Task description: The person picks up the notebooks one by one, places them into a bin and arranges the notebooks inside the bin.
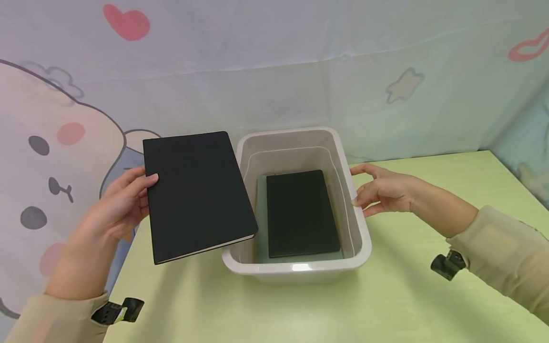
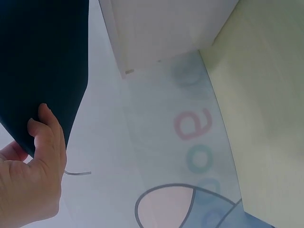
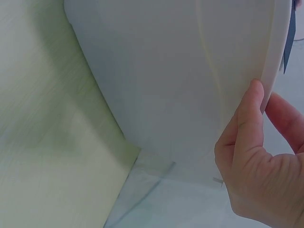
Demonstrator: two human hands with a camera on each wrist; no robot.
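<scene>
My left hand point(image 1: 117, 205) pinches the left edge of a black rectangular hardcover notebook point(image 1: 197, 195), thumb on the cover, held tilted in the air just left of the tub. My right hand point(image 1: 381, 190) has relaxed fingers resting against the right rim of the white plastic tub point(image 1: 358, 224). A second black notebook point(image 1: 300, 214) lies flat inside. Green desk point(image 1: 407, 295) beneath. The held book looks stiff, matte, moderately light; best gripped at the edge.

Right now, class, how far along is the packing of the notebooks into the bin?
Done: one black notebook already lies flat on the floor of the white bin. In hand: the left hand grips a second black notebook in the air, left of the bin, while the right hand touches the bin's right rim. Left: the held notebook is not yet inside.
</scene>
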